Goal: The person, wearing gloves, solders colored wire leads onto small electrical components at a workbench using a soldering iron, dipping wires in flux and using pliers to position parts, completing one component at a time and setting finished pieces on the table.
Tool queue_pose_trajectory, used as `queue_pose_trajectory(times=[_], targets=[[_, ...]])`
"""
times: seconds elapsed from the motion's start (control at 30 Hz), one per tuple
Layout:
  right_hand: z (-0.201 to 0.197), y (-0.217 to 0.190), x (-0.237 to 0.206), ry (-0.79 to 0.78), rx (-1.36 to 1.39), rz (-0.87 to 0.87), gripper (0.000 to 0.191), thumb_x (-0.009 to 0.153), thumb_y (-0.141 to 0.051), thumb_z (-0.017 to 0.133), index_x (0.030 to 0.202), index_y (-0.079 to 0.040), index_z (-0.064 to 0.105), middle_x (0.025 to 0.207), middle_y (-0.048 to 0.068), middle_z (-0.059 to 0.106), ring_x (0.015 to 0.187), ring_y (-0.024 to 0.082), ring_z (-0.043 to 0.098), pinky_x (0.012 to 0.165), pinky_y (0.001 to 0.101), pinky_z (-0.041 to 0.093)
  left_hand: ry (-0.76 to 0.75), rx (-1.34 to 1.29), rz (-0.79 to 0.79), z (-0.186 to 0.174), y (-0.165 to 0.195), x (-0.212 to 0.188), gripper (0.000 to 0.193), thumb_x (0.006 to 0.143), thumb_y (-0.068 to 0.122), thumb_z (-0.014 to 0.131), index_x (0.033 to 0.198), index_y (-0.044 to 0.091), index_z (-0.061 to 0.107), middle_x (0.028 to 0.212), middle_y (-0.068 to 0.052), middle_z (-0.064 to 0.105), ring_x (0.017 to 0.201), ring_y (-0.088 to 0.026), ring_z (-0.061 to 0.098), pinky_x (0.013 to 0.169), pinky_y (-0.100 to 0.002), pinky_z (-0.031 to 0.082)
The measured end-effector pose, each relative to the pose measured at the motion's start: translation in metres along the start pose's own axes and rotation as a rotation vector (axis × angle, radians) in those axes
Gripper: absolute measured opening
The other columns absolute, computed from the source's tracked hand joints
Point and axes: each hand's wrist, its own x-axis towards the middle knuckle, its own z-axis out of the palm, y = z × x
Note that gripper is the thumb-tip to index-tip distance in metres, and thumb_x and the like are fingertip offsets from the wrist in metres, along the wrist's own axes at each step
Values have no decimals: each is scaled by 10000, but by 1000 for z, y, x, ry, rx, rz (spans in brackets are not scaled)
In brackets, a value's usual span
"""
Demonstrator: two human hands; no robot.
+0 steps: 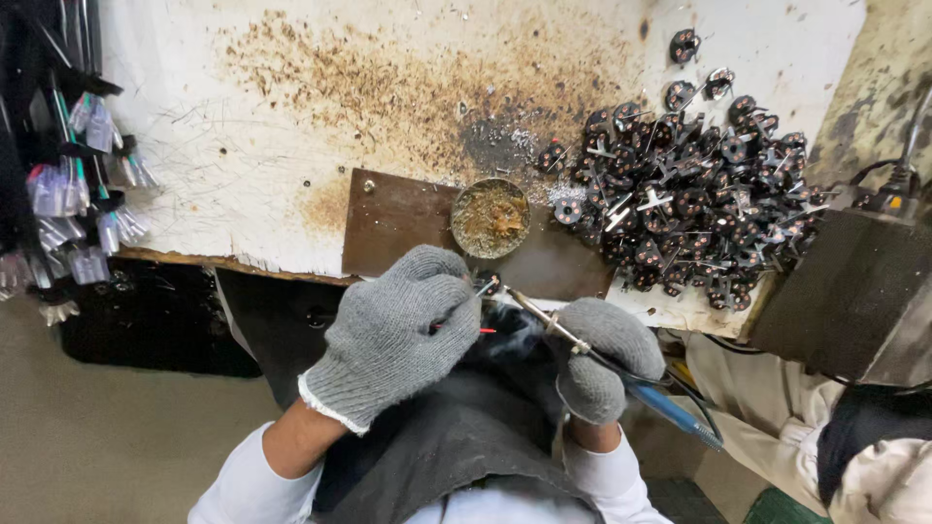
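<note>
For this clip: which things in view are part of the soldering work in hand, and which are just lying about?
In use:
left hand pinching thin wires
right hand holding soldering iron
round flux tin
pile of small black parts

Lying about:
bundled clear-capped cables
dark box
stained white bench

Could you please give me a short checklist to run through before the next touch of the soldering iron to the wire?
1. Left hand in a grey knitted glove pinches the thin red wire: ok.
2. Right hand, also gloved, has a closed grip on the blue-handled soldering iron: ok.
3. Iron tip meets the wire end by the small dark part between the hands: cannot tell, the spot is blurred.
4. Round metal tin of brownish flux is close above the hands, open: ok.
5. Pile of small black round parts with metal pins lies apart from the iron: ok.
6. Iron's cable hangs free beside the right wrist: cannot tell.
</note>
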Motion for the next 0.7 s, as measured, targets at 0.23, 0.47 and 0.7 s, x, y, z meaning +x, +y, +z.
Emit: queue_pose_trajectory(times=[0.23,0.47,0.7], targets=[[-1,-6,-3,-52,-73,3,385,962,-469,705,973,-87,754,924,55,734,879,250,730,897,395,577,-36,39,29,2,-8,-2,123,877,192,757,923,86,716,1035,-66,688,763,-272,708,638,-366,556],[4,-7,4,-83,-128,-71,338,937,-451,692,925,-121,762,869,39,736,851,254,742,843,383,591,-16,61,25,4,-5,-1,112,872,201,757,904,99,721,1019,-54,696,752,-276,708,623,-375,553],[-1,-7,7,-142,-101,-111,345,937,-444,691,971,-106,749,928,48,735,922,264,733,913,421,578,-53,96,11,2,0,5,122,847,197,760,860,93,696,987,-58,693,735,-283,692,611,-389,542]])
